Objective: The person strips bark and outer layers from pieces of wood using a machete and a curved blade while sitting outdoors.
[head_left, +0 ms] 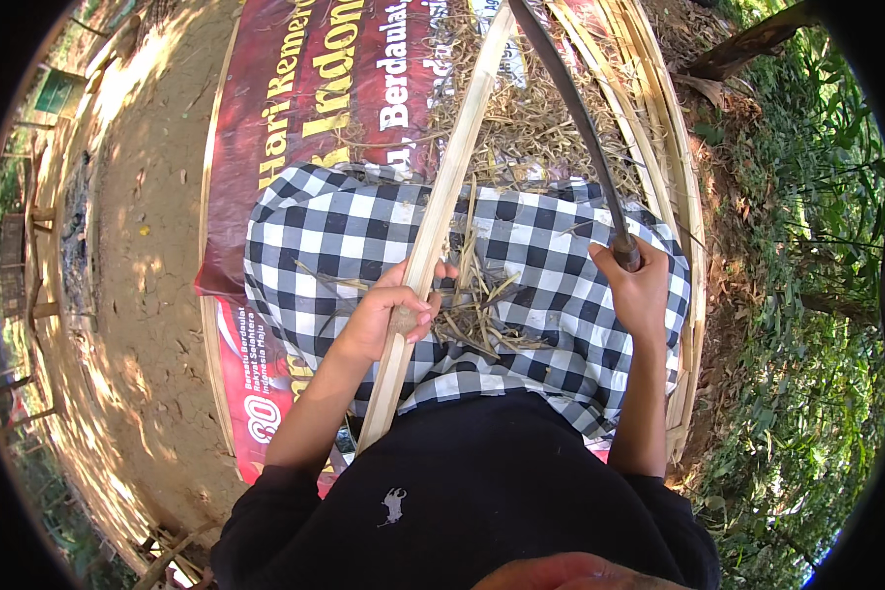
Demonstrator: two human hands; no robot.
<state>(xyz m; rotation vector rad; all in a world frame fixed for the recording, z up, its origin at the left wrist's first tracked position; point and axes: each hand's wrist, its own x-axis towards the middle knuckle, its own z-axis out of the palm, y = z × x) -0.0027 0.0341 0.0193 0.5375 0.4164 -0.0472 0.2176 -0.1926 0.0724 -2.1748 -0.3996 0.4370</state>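
Note:
My left hand point(395, 313) is closed round a long, pale split bamboo strip point(452, 167), which slants from beside my body up to the top edge. In my right hand point(634, 285) is the short handle of a machete point(585, 128) with a long, dark, slightly curved blade. The far part of the blade comes close to the strip's far end at the top edge; whether they touch I cannot tell. Thin shavings point(482, 305) lie on the black-and-white checked cloth point(334, 231) over my lap, between my hands.
A red printed banner point(241, 128) covers the surface under me, with more shavings point(541, 128) beyond my lap. Several long bamboo strips point(659, 108) lie along the right side. Cracked bare soil point(157, 246) spreads at left; green plants point(816, 197) grow at right.

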